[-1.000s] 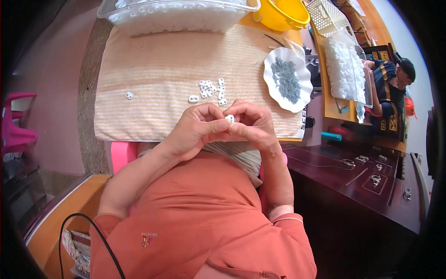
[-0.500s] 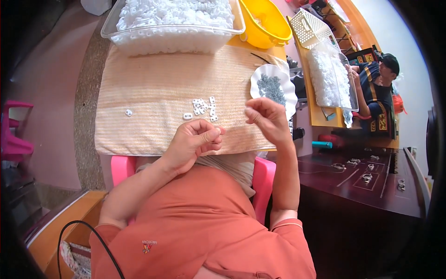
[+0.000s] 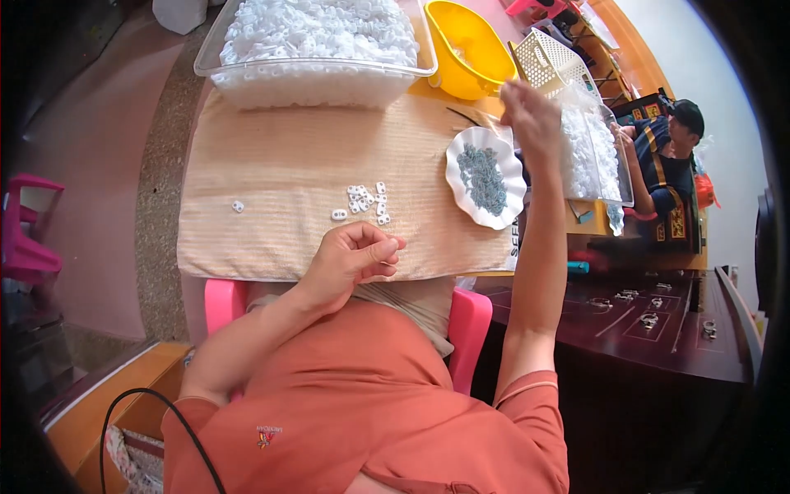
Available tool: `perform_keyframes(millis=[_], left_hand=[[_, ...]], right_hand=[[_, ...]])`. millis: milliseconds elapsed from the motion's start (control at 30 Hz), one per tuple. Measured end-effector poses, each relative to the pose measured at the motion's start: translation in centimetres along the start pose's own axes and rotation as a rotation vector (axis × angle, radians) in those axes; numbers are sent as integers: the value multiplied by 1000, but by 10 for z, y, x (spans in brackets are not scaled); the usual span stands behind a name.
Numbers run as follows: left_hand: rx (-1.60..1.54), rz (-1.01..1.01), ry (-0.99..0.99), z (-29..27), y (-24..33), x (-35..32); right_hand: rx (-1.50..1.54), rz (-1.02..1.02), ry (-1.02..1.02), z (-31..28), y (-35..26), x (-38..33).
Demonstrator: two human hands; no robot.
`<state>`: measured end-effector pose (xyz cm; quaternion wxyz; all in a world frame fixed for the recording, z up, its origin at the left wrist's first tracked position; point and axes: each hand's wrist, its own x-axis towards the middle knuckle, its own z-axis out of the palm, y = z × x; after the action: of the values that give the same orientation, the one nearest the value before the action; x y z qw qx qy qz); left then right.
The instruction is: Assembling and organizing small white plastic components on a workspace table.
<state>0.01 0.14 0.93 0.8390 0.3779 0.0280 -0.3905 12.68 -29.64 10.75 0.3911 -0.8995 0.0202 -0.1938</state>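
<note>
My left hand (image 3: 354,257) rests at the near edge of the towel-covered table, thumb and fingertips pinched together; whatever they hold is hidden. Smeared by motion, my right hand (image 3: 531,119) is raised at the far right, beyond the scalloped white plate (image 3: 453,175) and near the yellow tub. Small grey slender metal pieces (image 3: 484,183) are heaped on that plate. Just past my left hand lies a loose cluster of small white plastic pieces with holes (image 3: 360,198). A single white piece (image 3: 238,207) lies apart, farther left.
A big clear bin (image 3: 317,72) of white pieces stands at the back, beside a yellow tub (image 3: 485,70). To the right, another person (image 3: 658,156) sits by a second bin of white pieces (image 3: 586,148) and a perforated basket (image 3: 553,62). Pink chair arms (image 3: 471,329) flank me.
My right hand has swung up and away to the right, from above the near side of the plate toward the yellow tub. My left hand keeps its pinch in nearly the same place.
</note>
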Motion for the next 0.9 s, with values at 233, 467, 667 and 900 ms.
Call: perform_keyframes(millis=[233, 467, 667, 900], left_hand=[[82, 60, 55, 3, 4, 3], [207, 357, 104, -1, -6, 6], [160, 431, 211, -1, -4, 6], [152, 397, 255, -4, 1, 7]], right_hand=[[-28, -82, -183, 24, 6, -3], [-103, -83, -566, 62, -28, -97], [-214, -205, -532, 81, -31, -113], [-257, -165, -593, 94, -36, -116]])
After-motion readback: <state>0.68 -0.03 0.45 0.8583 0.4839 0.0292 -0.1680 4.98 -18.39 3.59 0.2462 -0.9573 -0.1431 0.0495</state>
